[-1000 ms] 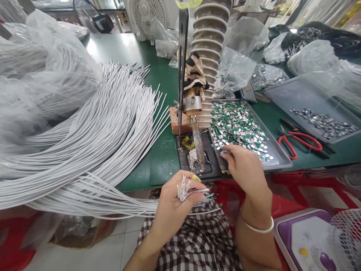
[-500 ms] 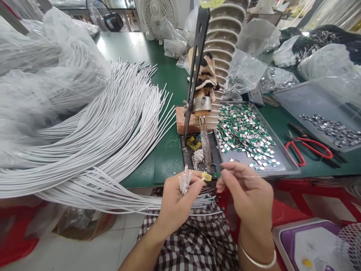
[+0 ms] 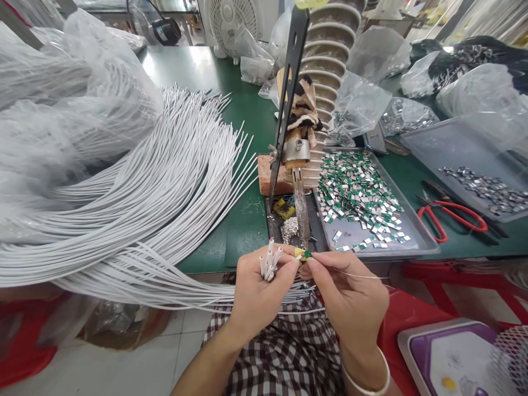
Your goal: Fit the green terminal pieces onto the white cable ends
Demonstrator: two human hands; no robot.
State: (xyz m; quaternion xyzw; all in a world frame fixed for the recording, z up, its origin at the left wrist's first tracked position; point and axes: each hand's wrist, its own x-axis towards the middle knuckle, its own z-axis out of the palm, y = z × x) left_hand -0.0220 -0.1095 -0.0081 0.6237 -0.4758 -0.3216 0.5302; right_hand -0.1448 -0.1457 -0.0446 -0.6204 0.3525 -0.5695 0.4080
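Note:
My left hand (image 3: 262, 286) is closed around several white cables (image 3: 270, 263), whose cut ends stick up from the fist. Its thumb and forefinger, the latter with a yellow wrap (image 3: 300, 252), pinch one cable end. My right hand (image 3: 350, 289) pinches a small green circuit board (image 3: 307, 254) against that cable end, and a thin solder wire (image 3: 363, 276) trails rightward from the fingers. Just above the fingertips stands the tip of a clamped soldering iron (image 3: 302, 220). Whether board and cable are joined cannot be made out.
A metal tray (image 3: 416, 242) of small green boards lies right of the iron, with red-handled pliers (image 3: 457, 213) beyond it. A large bundle of white cables (image 3: 165, 181) covers the left table. A brick (image 3: 268, 176) and a ribbed duct (image 3: 330, 55) stand behind the iron.
My right hand has moved left and brought the green board up to the cable end at my left fingertips. My left hand stays nearly in place.

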